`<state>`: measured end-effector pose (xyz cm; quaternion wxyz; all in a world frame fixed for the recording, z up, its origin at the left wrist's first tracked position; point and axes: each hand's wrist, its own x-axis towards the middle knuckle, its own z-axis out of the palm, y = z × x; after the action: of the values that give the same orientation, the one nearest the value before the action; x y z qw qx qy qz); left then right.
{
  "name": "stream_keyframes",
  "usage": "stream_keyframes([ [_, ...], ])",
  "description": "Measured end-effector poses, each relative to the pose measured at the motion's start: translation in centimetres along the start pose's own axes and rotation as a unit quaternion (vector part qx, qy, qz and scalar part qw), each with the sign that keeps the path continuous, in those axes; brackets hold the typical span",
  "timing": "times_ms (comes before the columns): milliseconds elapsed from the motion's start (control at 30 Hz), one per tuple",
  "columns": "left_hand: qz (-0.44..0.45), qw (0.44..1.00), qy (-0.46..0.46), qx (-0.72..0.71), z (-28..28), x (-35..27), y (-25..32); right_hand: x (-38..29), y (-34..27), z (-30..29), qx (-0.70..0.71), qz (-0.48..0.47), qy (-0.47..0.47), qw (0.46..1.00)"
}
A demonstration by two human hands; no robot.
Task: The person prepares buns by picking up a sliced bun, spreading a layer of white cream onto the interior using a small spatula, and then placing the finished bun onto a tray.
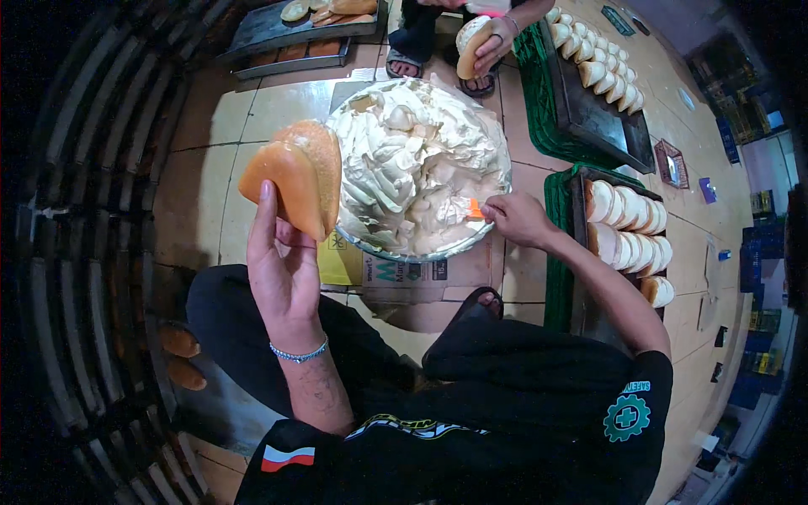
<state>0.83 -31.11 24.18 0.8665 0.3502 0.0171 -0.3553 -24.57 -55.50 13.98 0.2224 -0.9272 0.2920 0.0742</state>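
Note:
My left hand (284, 252) holds up a split bread bun (284, 180), its two halves spread apart at the top. No cream shows on the bun's visible inner face. In my right hand (514, 218) is the orange handle of a spreading tool (475, 209); its working end is hidden in the cream. That pale whipped cream (391, 151) is heaped in a large round bowl (413, 257) in front of me, hollowed on the near right side. The bun is just left of the bowl's rim.
Across the bowl, a co-worker's hand (495, 47) holds a cream-covered bun (470, 47). On the right, trays of filled buns (625, 208) rest on green crates (558, 252). Metal trays with buns (303, 28) lie at the upper left. Dark slatted racks (95, 252) line the left.

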Motion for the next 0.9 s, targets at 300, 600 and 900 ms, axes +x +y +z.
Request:
stream_keyframes([
  [300, 0.019, 1.0, 0.016, 0.019, -0.2, 0.3, -0.1, -0.5, 0.7, 2.5, 0.27, 0.067, -0.041, 0.96],
  [600, 0.015, 1.0, -0.008, 0.012, 0.0, 0.3, -0.4, -1.1, -1.8, 1.7, 0.475, 0.12, -0.07, 0.869],
  [900, -0.032, 0.999, -0.002, 0.004, 0.2, -0.1, -0.9, -3.4, 0.5, -4.0, 0.51, 0.021, -0.012, 0.86],
])
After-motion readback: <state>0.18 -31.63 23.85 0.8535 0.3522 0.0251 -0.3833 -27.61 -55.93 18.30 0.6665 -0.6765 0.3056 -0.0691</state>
